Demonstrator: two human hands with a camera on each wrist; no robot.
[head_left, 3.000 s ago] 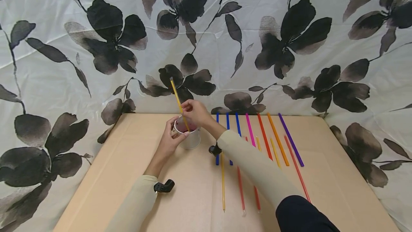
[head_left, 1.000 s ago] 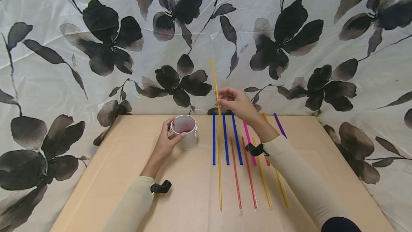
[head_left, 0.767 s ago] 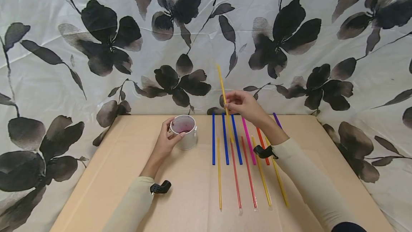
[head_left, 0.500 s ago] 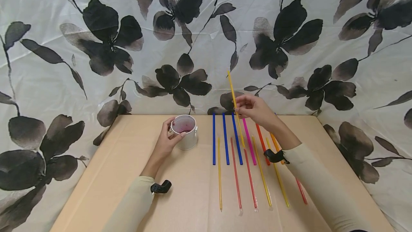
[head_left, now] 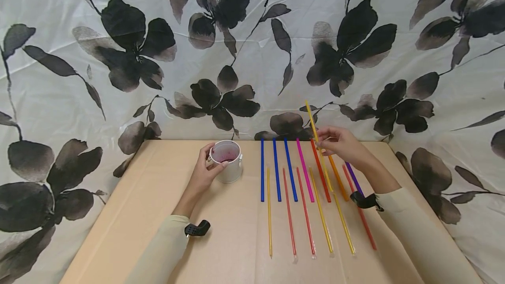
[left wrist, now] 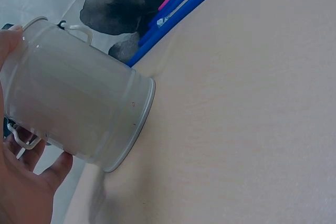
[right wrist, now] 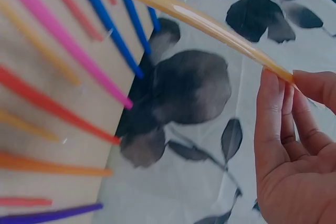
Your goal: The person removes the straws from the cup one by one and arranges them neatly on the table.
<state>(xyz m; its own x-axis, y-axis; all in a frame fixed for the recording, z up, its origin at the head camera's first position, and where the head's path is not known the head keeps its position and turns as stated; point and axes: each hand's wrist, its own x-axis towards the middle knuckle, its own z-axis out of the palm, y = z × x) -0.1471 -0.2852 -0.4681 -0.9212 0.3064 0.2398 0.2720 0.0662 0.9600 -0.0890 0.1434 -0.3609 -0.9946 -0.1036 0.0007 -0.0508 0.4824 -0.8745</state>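
My left hand [head_left: 200, 179] grips a small white bucket [head_left: 233, 172] that stands upright on the table left of the straws. Pinkish tint shows inside the bucket. Small loops stick out of its side in the left wrist view, where my thumb and fingers lie against it. My right hand [head_left: 343, 146] pinches a thin yellow straw [head_left: 311, 118] between thumb and fingertips near its middle. The straw slants over the table, its lower end overlapping the laid-out straws in the head view. In the right wrist view this yellow straw [right wrist: 199, 22] reaches up and left from the fingertips.
A back row holds three blue straws [head_left: 277, 170], a pink straw [head_left: 305, 170], a red straw [head_left: 320, 170], an orange straw [head_left: 338, 176] and a purple straw [head_left: 353, 178]. Thinner yellow and red straws [head_left: 289, 214] lie nearer me. Floral cloth [head_left: 284, 56] hangs behind the table [head_left: 158, 187].
My right hand has taken the yellow straw up out of the bucket and carried it rightward over the laid-out straws, lowering a little. My left hand stays on the bucket.
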